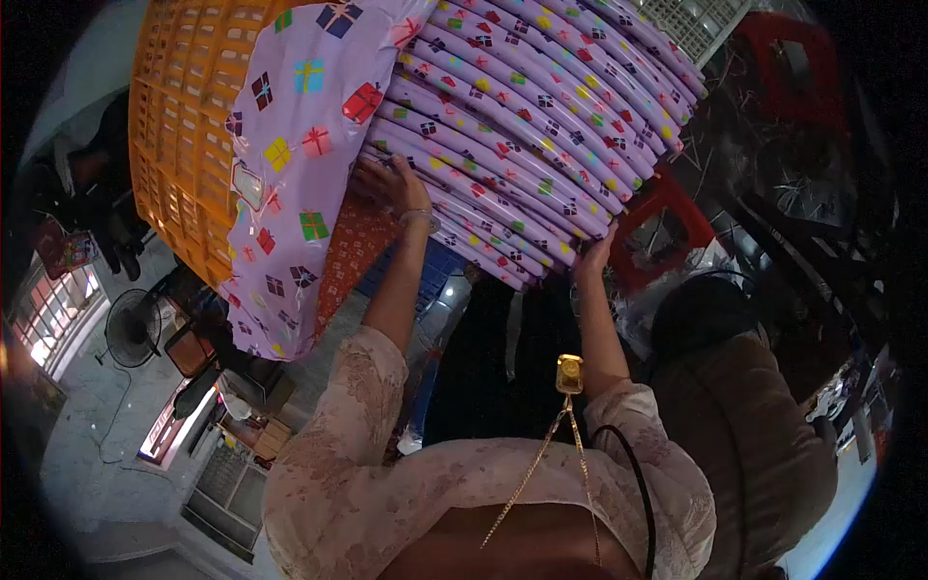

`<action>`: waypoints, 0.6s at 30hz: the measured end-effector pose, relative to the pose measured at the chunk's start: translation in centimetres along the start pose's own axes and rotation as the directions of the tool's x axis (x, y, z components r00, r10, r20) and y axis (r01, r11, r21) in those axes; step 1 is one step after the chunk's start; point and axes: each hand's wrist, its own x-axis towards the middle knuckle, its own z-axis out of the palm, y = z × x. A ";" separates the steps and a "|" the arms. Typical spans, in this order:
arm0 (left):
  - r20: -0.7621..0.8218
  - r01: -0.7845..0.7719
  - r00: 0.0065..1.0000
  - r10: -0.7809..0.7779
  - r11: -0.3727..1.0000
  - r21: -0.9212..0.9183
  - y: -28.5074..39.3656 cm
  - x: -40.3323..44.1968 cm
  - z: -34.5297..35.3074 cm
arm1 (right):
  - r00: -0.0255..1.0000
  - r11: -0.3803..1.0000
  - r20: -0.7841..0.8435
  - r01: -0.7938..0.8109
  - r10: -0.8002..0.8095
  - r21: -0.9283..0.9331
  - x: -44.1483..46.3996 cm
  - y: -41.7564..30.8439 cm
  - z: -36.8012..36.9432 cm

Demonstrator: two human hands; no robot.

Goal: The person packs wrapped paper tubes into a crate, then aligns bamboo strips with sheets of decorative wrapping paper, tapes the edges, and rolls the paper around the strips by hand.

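A thick stack of purple wrapping paper rolls (522,135), printed with small coloured gift boxes, fills the top middle of the head view. My left hand (394,187) is against the rolls' left ends, fingers partly hidden by the paper. At the lower right ends, my right hand (594,253) grips the rolls, its fingers mostly tucked beneath them. A loose purple sheet (314,82) with larger gift prints hangs to the left of the stack. Under it and near my left wrist shows a red patterned sheet (353,246).
An orange plastic crate (179,126) stands beside the loose sheet. Behind my right hand is a red plastic stool (667,227). A blue crate (425,275) sits below the rolls. A fan (133,327) stands at far left, and a brown padded seat (739,435) at right.
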 end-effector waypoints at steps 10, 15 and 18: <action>0.050 -0.328 0.944 0.327 0.906 0.266 0.1 0.3 -1.0 | 0.995 0.991 -0.017 -0.096 0.098 0.093 -2.3 1.7 -2.4; -0.090 -0.358 0.903 0.419 0.853 0.379 2.2 0.8 -0.6 | 0.991 0.991 -0.005 -0.134 0.135 0.003 -0.4 4.2 -2.0; 0.090 -0.245 0.969 0.229 0.856 0.455 6.0 -0.4 -2.7 | 0.996 0.964 -0.005 0.089 -0.093 -0.251 -1.4 4.7 -3.9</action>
